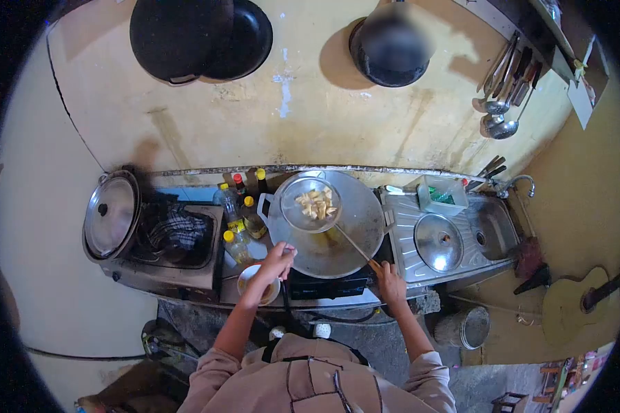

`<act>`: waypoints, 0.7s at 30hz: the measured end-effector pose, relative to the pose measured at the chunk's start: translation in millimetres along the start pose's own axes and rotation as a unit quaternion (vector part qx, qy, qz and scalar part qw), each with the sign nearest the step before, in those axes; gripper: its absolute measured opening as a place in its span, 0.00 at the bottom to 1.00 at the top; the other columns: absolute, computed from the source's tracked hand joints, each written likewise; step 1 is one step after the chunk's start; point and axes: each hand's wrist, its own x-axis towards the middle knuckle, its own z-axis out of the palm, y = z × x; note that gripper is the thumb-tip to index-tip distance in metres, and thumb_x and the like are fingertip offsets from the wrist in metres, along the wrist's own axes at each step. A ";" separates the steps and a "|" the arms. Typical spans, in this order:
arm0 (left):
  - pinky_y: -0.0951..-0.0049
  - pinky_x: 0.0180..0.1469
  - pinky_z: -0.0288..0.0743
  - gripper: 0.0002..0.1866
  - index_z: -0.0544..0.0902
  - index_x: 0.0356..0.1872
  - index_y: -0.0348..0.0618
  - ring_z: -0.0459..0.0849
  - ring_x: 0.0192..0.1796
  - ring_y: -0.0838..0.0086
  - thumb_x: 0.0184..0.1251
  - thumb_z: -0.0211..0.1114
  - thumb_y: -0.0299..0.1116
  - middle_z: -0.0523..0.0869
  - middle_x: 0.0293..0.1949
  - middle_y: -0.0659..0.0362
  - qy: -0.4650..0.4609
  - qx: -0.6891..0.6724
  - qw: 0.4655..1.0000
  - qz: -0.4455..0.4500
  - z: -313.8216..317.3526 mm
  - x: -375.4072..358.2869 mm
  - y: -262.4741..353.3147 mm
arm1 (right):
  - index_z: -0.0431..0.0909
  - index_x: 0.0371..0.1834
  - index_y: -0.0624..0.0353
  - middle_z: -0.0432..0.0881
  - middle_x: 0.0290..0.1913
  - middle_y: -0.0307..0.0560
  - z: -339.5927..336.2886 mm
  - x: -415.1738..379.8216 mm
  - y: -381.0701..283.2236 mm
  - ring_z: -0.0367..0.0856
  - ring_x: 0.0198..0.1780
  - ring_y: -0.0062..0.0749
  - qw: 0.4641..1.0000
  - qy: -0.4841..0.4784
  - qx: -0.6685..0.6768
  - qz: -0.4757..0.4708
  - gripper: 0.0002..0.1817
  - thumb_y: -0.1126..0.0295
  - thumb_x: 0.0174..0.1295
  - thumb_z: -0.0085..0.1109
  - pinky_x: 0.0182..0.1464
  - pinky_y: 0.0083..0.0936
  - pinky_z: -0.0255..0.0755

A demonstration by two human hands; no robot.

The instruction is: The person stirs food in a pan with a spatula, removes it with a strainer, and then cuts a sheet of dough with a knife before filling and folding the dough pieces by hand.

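My right hand (391, 283) grips the wooden handle of a round strainer (290, 215). Pale chunks of food (317, 204) lie in the strainer, which is over the left part of a large metal wok (368, 227). A little brownish liquid shows at the wok's bottom. My left hand (280, 261) is closed, with fingers bent together, at the wok's lower left edge and above a white bowl (274, 292). Whatever its fingers may hold is too small to make out. The bowl is partly hidden by my left forearm.
Bottles (253, 219) with yellow and red caps stand left of the wok. Further left are a stove (213, 244) and a lidded pot (110, 215). To the right are a metal lid (439, 242), a plastic container (455, 206) and a sink (492, 227).
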 end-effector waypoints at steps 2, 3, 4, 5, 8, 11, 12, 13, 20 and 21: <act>0.81 0.07 0.56 0.12 0.66 0.36 0.35 0.64 0.07 0.81 0.61 0.52 0.35 0.68 0.14 0.62 -0.010 -0.053 0.999 0.005 4.8 2.8 -16.5 | 0.62 0.43 0.54 0.69 0.35 0.51 8.0 -5.0 1.0 0.75 0.29 0.50 1.000 -0.007 -0.006 0.005 0.14 0.65 0.54 0.49 0.24 0.41 0.70; 0.81 0.06 0.56 0.12 0.66 0.36 0.35 0.64 0.07 0.81 0.61 0.52 0.35 0.68 0.14 0.62 -0.014 -0.074 0.997 0.001 6.3 -0.7 -17.4 | 0.62 0.42 0.55 0.69 0.34 0.51 9.2 -5.4 1.3 0.75 0.29 0.50 1.000 -0.008 -0.011 0.005 0.14 0.65 0.54 0.49 0.24 0.41 0.70; 0.81 0.06 0.55 0.11 0.66 0.35 0.36 0.64 0.07 0.81 0.61 0.52 0.35 0.67 0.13 0.63 -0.018 -0.094 0.995 0.002 7.4 -4.0 -15.2 | 0.62 0.42 0.55 0.69 0.34 0.51 8.7 -4.8 1.6 0.75 0.28 0.50 1.000 0.001 -0.012 0.002 0.14 0.66 0.54 0.50 0.23 0.40 0.70; 0.82 0.06 0.55 0.11 0.65 0.34 0.36 0.64 0.07 0.81 0.61 0.52 0.35 0.67 0.13 0.63 -0.023 -0.112 0.993 0.004 8.1 -7.9 -12.6 | 0.62 0.41 0.56 0.68 0.34 0.50 9.2 -5.7 1.5 0.75 0.28 0.49 1.000 0.012 -0.011 -0.001 0.14 0.66 0.54 0.50 0.23 0.39 0.70; 0.82 0.06 0.54 0.10 0.65 0.31 0.38 0.63 0.07 0.82 0.62 0.51 0.35 0.66 0.13 0.64 -0.030 -0.123 0.992 0.024 12.8 -20.5 -23.8 | 0.62 0.40 0.56 0.68 0.33 0.50 6.4 -6.1 -3.0 0.75 0.27 0.49 1.000 0.014 -0.017 0.009 0.14 0.66 0.53 0.51 0.22 0.39 0.70; 0.83 0.07 0.55 0.09 0.65 0.31 0.39 0.63 0.08 0.82 0.62 0.51 0.34 0.66 0.14 0.64 -0.017 -0.091 0.996 -0.005 16.4 -21.1 -36.3 | 0.62 0.40 0.56 0.68 0.34 0.50 4.9 -9.9 -3.9 0.75 0.27 0.49 1.000 0.013 -0.022 0.005 0.14 0.67 0.52 0.51 0.22 0.39 0.70; 0.83 0.08 0.55 0.09 0.65 0.31 0.39 0.63 0.09 0.83 0.63 0.51 0.34 0.65 0.14 0.65 -0.012 -0.073 0.997 -0.003 17.1 -22.5 -32.1 | 0.62 0.40 0.56 0.68 0.34 0.50 5.0 -9.3 -5.0 0.75 0.27 0.49 1.000 0.018 -0.019 0.003 0.14 0.67 0.52 0.52 0.22 0.39 0.70; 0.83 0.08 0.56 0.09 0.66 0.32 0.39 0.63 0.09 0.83 0.63 0.51 0.34 0.65 0.14 0.65 -0.008 -0.055 0.998 -0.002 17.1 -24.3 -28.1 | 0.62 0.40 0.56 0.67 0.35 0.50 7.2 -9.2 -5.0 0.75 0.27 0.49 1.000 0.014 -0.022 0.005 0.15 0.67 0.51 0.52 0.22 0.39 0.70; 0.82 0.06 0.55 0.11 0.65 0.31 0.39 0.63 0.07 0.81 0.63 0.50 0.36 0.67 0.15 0.63 -0.030 -0.084 0.996 0.015 18.1 -13.5 -44.0 | 0.63 0.41 0.58 0.68 0.35 0.50 5.2 -9.8 -12.5 0.75 0.32 0.44 0.998 0.024 -0.050 0.027 0.18 0.66 0.48 0.54 0.28 0.38 0.71; 0.82 0.06 0.55 0.11 0.65 0.31 0.39 0.63 0.06 0.81 0.63 0.51 0.36 0.67 0.15 0.62 -0.032 -0.086 0.996 0.013 21.4 -15.3 -39.1 | 0.63 0.41 0.58 0.68 0.36 0.50 4.0 -8.8 -13.6 0.74 0.32 0.44 0.998 0.033 -0.049 0.029 0.18 0.66 0.48 0.55 0.31 0.38 0.71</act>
